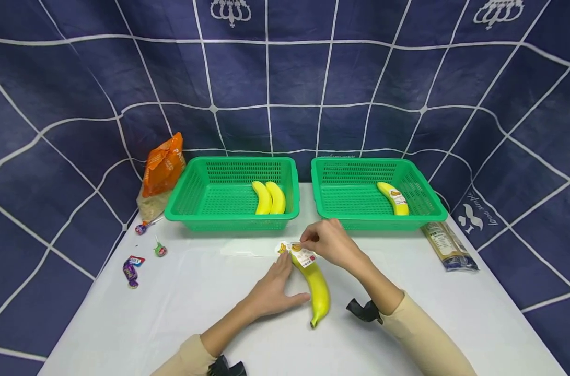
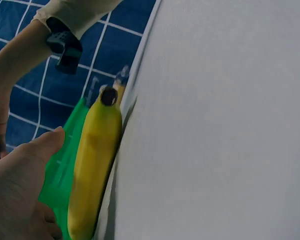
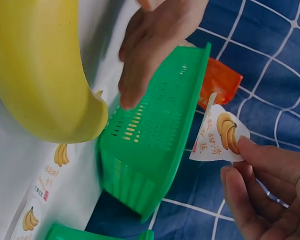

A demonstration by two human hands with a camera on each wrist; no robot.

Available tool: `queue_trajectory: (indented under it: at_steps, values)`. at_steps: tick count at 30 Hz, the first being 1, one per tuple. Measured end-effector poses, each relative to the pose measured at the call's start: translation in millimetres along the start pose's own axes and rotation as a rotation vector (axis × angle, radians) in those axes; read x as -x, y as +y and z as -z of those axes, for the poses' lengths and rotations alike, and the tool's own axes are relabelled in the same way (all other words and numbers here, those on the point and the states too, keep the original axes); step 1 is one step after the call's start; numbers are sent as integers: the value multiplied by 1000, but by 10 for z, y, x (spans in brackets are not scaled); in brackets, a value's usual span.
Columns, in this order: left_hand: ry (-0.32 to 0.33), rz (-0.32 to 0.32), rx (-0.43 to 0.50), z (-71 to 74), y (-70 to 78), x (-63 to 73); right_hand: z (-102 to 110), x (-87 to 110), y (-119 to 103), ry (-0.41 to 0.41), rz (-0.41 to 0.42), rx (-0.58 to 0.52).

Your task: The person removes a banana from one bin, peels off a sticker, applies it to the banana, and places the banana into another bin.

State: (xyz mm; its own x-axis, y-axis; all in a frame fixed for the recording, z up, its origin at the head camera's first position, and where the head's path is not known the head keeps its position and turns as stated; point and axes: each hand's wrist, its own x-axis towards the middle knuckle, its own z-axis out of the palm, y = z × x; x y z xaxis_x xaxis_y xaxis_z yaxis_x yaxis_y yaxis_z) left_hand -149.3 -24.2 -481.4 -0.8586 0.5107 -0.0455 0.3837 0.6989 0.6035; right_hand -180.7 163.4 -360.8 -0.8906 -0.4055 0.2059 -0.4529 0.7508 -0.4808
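Observation:
My right hand (image 1: 330, 244) pinches a white banana-printed sticker (image 3: 220, 135) between thumb and fingertips, above the table and behind a yellow banana (image 1: 318, 295). The banana lies on the white cloth between my hands, its dark-tipped end toward me. Beside it on the left, my left hand (image 1: 276, 290) is stretched flat with its thumb spread toward the banana; whether it touches the banana cannot be told. In the right wrist view, a strip of stickers (image 3: 49, 172) lies on the table by the banana. In the head view, the left fingertips are at this strip, partly covering it.
Behind stand two green baskets: the left basket (image 1: 233, 224) holds two bananas (image 1: 270, 198), the right basket (image 1: 379, 223) one labelled banana (image 1: 394, 198). An orange bag (image 1: 163, 166), lollipops (image 1: 160, 249) and wrapped candy (image 1: 130, 272) are at left. A packet (image 1: 446, 245) lies at right.

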Motion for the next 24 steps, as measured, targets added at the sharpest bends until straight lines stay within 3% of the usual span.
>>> queue_trajectory:
  at_steps: [6,13,24]
  values:
    - [22,-43,-18,-117,104,-133,5,115,57,-14,-44,-32]
    - [25,-83,-85,-153,93,-220,-15,231,146,-27,-122,-96]
    - [-31,-64,-51,-138,64,-261,-163,302,304,-24,-198,-123]
